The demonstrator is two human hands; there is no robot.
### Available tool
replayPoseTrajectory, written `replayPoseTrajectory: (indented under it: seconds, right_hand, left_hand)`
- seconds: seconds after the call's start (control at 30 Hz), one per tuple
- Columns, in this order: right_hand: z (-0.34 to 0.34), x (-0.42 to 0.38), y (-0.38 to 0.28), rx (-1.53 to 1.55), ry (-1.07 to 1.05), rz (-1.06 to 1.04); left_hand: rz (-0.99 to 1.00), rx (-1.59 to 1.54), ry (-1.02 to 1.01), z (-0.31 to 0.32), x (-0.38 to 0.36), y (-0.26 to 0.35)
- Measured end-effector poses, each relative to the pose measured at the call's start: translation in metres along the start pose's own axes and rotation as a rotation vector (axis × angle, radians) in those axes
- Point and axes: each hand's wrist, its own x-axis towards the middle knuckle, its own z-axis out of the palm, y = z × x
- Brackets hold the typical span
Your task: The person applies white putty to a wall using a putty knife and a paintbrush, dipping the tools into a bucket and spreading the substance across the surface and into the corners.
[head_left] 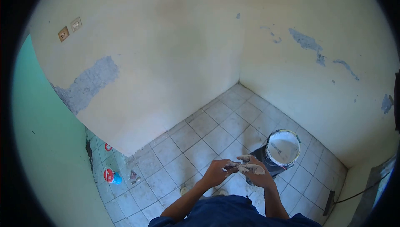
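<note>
My left hand (216,173) and my right hand (255,171) meet in front of my body, low in the head view. White paste coats the fingers, most thickly on my right hand. The fingers of both hands are bent and touch each other; whether something small lies between them is too unclear to tell. Just beyond my right hand stands a round bucket (268,147) with white material inside and a smeared rim. A dark object (273,168) lies beneath and beside the bucket.
Tiled floor (216,112) meets two cream walls with grey bare patches (98,81). A red and blue container (109,175) stands at the lower left beside the green wall (46,122). At the lower right, a dark cable (362,191) runs to a block (329,203).
</note>
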Motion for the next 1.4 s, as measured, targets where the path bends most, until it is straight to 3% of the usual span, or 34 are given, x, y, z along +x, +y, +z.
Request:
replayPoseTrajectory:
  seconds: [0.23,0.37,0.43,0.53,0.67,0.77,0.87,0.9,1.1,1.23,1.33,1.4]
  right_hand:
    - [0.005,0.017,-0.013,0.125,-0.085,-0.010]
    - [0.004,0.019,-0.018,0.190,-0.120,0.063]
    - [0.003,0.017,-0.006,0.151,-0.155,-0.017]
    - [0.001,0.017,-0.006,0.150,-0.177,-0.015]
    - [0.001,0.017,-0.013,0.196,-0.201,0.055]
    - [0.007,0.017,-0.004,0.192,-0.282,-0.076]
    - [0.019,0.023,-0.014,0.077,-0.226,-0.127]
    - [0.024,0.026,-0.029,0.093,-0.173,-0.044]
    - [0.022,0.026,-0.017,0.034,-0.106,-0.030]
    - [0.014,0.029,-0.033,0.253,-0.046,0.181]
    - [0.014,0.031,-0.024,-0.009,-0.050,-0.013]
    - [0.018,0.026,-0.019,0.011,-0.079,-0.008]
  left_hand:
    - [0.153,-0.018,0.200,-0.008,-0.001,0.003]
    - [0.214,0.048,0.115,-0.016,-0.009,0.006]
    - [0.232,0.046,0.058,-0.020,-0.012,0.008]
    - [0.145,-0.080,0.044,-0.019,-0.019,0.003]
    - [0.153,-0.071,0.121,-0.017,-0.018,0.005]
    - [0.185,-0.042,0.150,-0.024,-0.015,-0.007]
    - [0.176,-0.127,0.140,-0.030,-0.014,-0.005]
    - [0.217,-0.087,0.166,-0.031,-0.013,-0.007]
    - [0.137,-0.040,0.173,-0.042,-0.021,-0.002]
    - [0.110,-0.066,0.256,-0.040,-0.026,-0.005]
    - [0.153,-0.022,0.293,-0.038,-0.027,-0.007]
    - [0.142,-0.025,0.276,-0.033,-0.028,-0.003]
